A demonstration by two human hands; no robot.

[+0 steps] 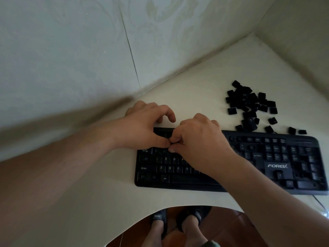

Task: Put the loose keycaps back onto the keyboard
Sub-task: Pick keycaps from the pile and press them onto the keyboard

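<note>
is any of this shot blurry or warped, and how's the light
Head view: dim, flat light with a greenish cast, no glare; the left forearm is smeared with motion blur, while the left hand and right hand at the keyboard read fairly sharp; wide-angle distortion bends the table edge and walls; the loose keycaps are dark, legends mostly unreadable.

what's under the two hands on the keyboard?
The upper-left key rows of the keyboard. The left hand and right hand meet fingertip to fingertip above the S, D row. Whether they pinch a keycap is hidden, as are the sockets beneath.
</note>
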